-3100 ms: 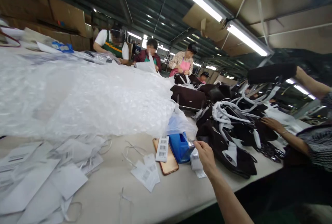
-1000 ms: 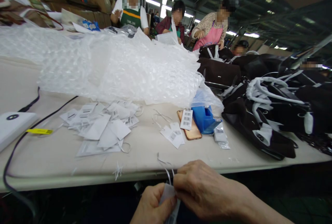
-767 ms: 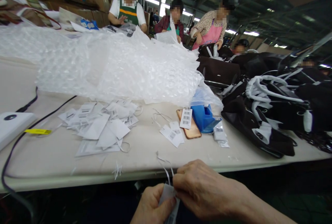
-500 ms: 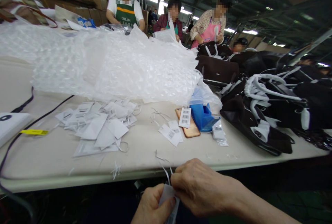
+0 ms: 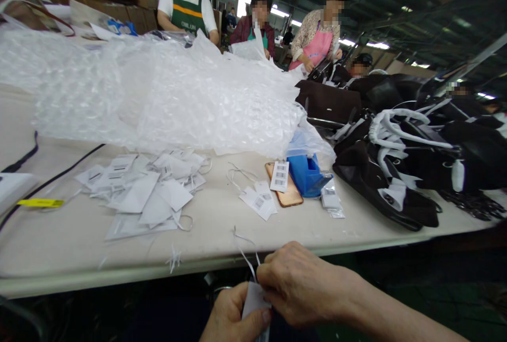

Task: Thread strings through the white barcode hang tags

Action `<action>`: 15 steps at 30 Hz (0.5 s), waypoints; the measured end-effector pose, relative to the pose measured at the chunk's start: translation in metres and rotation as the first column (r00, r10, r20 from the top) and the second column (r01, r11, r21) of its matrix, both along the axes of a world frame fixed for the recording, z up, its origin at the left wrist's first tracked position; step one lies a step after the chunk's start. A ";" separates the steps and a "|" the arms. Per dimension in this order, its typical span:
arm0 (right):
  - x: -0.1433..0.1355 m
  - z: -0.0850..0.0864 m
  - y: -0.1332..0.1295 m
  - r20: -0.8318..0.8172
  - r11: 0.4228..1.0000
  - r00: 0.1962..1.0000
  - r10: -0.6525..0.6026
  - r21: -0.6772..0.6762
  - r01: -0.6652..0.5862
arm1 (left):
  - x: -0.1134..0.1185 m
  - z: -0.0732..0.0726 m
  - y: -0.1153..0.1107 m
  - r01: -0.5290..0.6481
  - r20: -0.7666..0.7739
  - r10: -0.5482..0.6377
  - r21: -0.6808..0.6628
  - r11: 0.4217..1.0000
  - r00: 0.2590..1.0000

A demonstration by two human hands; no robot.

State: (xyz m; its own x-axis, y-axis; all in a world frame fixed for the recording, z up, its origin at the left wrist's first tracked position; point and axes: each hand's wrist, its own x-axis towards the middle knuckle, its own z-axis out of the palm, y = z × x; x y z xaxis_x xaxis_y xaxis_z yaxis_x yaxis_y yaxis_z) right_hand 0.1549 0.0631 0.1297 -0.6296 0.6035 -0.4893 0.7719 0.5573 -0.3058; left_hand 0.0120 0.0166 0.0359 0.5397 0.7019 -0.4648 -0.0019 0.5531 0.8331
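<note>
Below the table's front edge, my left hand (image 5: 233,314) grips a white hang tag (image 5: 253,298) between thumb and fingers. My right hand (image 5: 295,285) is closed at the tag's upper end, where its string (image 5: 246,255) comes out; what exactly its fingertips pinch is hidden. The looped string reaches up over the table edge. Beyond my hands lie a few loose tags (image 5: 259,200) with strings. Another barcode tag (image 5: 279,176) rests on a gold phone (image 5: 291,195). Left of these is a heap of white tags (image 5: 138,189).
Bubble wrap (image 5: 178,94) spreads across the table (image 5: 214,215). Beside the phone stand a blue tape dispenser (image 5: 309,176) and a small packet (image 5: 331,199). Dark bags (image 5: 380,189) with wrapped handles pile up on the right. A black cable (image 5: 59,177) runs at left. Several people work across the table.
The view has shifted slightly, moving the table items a little left. Both hands keep their hold at the tag in nearly the same pose. A co-worker in a pink apron has lowered a hand.
</note>
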 end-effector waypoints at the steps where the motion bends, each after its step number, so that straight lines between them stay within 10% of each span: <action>1: 0.000 0.000 0.000 0.001 1.000 1.000 0.007 0.002 -0.007 | 0.000 0.001 0.000 -0.003 0.008 0.003 -0.010 1.000 1.000; 15: 0.001 0.002 -0.001 -0.008 0.999 0.999 0.039 0.013 -0.039 | 0.002 -0.004 -0.003 0.023 -0.093 -0.014 0.096 0.995 0.996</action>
